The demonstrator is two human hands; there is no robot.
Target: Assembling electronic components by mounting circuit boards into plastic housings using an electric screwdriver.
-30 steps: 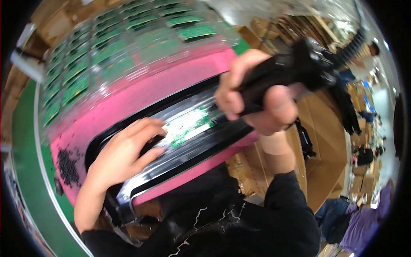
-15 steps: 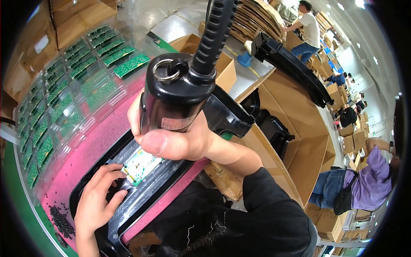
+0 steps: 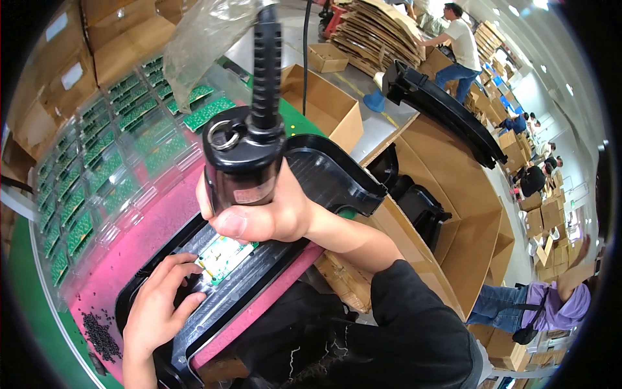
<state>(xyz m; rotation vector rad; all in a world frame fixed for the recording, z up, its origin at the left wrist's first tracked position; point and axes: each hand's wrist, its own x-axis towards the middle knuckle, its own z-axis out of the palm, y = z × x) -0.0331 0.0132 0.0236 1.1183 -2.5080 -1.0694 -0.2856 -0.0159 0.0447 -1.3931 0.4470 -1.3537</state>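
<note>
My right hand is wrapped round the dark body of an electric screwdriver, held upright with its ribbed cord sleeve pointing up. The driver's tip is hidden under the hand. Below it, a green circuit board lies in a long black plastic housing. My left hand rests over the housing beside the board's left end, fingers apart and curved, with the fingertips at the board's edge. The housing lies on a pink mat.
Clear plastic trays of green circuit boards stand at the left. A pile of small black screws lies on the mat. An open carton with black plastic parts stands at the right, another black housing across its edge. People work farther off.
The screwdriver's top has swung left and stands more upright. The view has shifted slightly, and a clear plastic bag now shows above the trays. My left hand stays by the board.
</note>
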